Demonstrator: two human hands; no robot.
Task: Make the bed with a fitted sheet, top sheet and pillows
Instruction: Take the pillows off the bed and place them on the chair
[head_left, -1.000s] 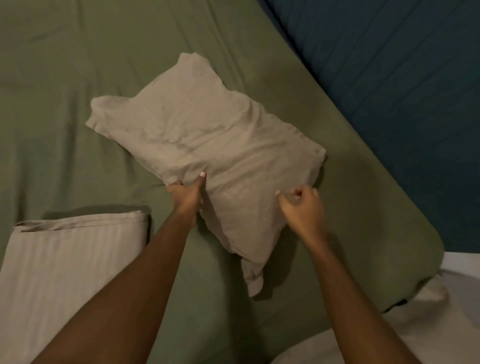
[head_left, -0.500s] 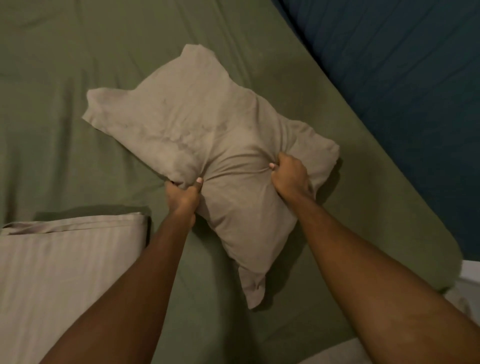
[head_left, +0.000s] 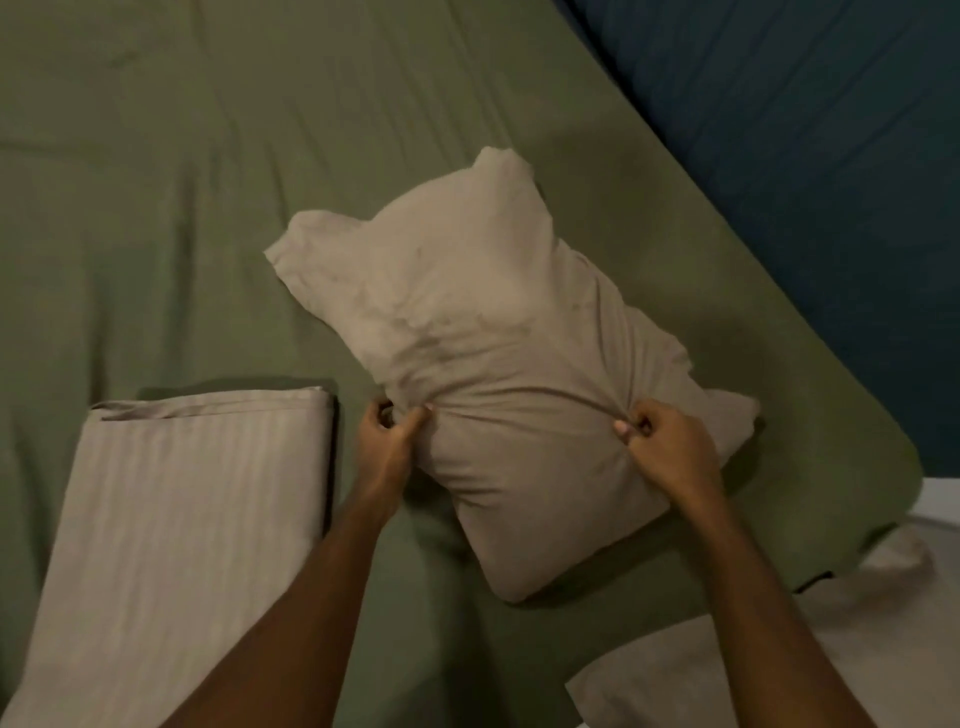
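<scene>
A taupe pillow in its case lies at an angle on the olive green fitted sheet that covers the mattress. My left hand pinches a bunch of the pillowcase fabric at the pillow's left side. My right hand is clenched on a fold of the same fabric at the right side. The cloth is drawn taut between the two hands, with creases running to each grip. A folded taupe striped sheet lies flat on the bed to the left of my left arm.
The mattress's rounded corner is at the right, with a dark blue wall beyond it. Pale fabric, perhaps another pillow, lies at the lower right under my right arm.
My right hand went from hovering over the pillow to gripping its cover. Both hands have since pulled the pillow nearer and to the right, bunching the fabric between them.
</scene>
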